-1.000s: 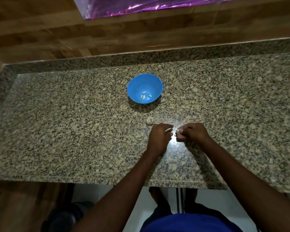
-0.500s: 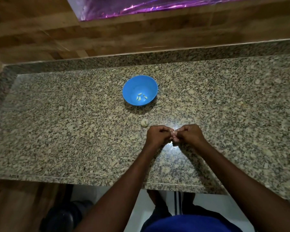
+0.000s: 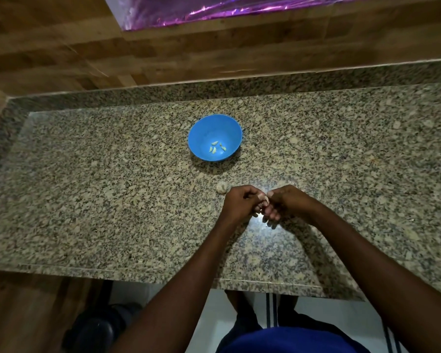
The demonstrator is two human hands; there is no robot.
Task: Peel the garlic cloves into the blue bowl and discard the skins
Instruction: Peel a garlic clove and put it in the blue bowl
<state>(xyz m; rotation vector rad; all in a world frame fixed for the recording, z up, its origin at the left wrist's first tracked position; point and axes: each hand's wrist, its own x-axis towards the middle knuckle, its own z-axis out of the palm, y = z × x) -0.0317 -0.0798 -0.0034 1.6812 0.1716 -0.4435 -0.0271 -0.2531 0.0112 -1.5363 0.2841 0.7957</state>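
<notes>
The garlic clove [image 3: 264, 200] I'm peeling sits pinched between the fingertips of both my hands, just above the tabletop [image 3: 112, 200] near its front edge. My left hand [image 3: 239, 203] curls its fingers round the clove from one side, and my right hand [image 3: 284, 203] meets it knuckle to knuckle, thumb and forefinger nipping the clove's pale end. Just beyond my left hand, almost touching its knuckles, a small pale lump of garlic [image 3: 221, 187] lies on the speckled stone. Farther back, well apart from my hands, stands the blue bowl [image 3: 201, 133], with a few peeled cloves [image 3: 215, 148] lying in its bottom. Behind the tabletop runs a wooden wall [image 3: 61, 54].
</notes>
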